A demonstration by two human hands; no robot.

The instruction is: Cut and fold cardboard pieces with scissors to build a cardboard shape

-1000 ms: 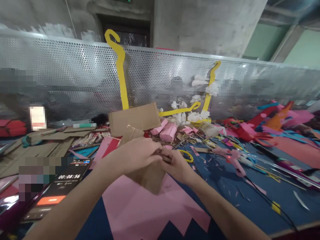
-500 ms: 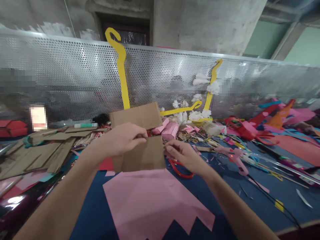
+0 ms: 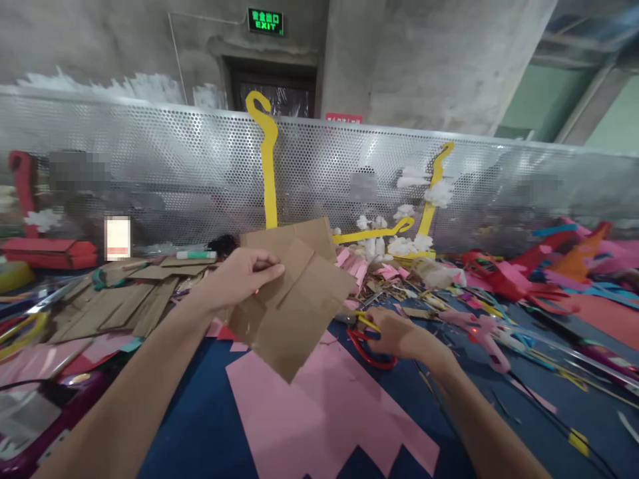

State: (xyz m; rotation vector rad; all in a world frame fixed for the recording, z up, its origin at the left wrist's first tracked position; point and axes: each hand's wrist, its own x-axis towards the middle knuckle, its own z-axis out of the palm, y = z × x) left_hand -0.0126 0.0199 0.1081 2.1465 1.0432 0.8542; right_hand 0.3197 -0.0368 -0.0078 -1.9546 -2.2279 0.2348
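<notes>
My left hand (image 3: 247,273) pinches a piece of brown cardboard (image 3: 304,319) by its upper left part. The piece is turned so one corner points down, above a sheet of pink paper (image 3: 319,399) with a zigzag-cut edge. Behind it stands another cardboard piece (image 3: 312,233), partly covered. To the right, my right hand (image 3: 394,331) has its fingers closed round the handles of scissors (image 3: 372,356) with red and yellow grips. Their blades point left, close to the cardboard's right edge, and some fingers are hidden.
A pink glue gun (image 3: 486,336) with a black cord lies on the right. Stacked cardboard strips (image 3: 114,306) lie on the left. Yellow hook-shaped cutouts (image 3: 269,179) stand before the perforated metal panel (image 3: 200,159). Pink scraps (image 3: 354,266) and white fluffy pieces lie at the back.
My right hand has taken hold of the scissors lying beside the cardboard. The cardboard in my left hand has turned, its corner now pointing down. The head view has tipped upward.
</notes>
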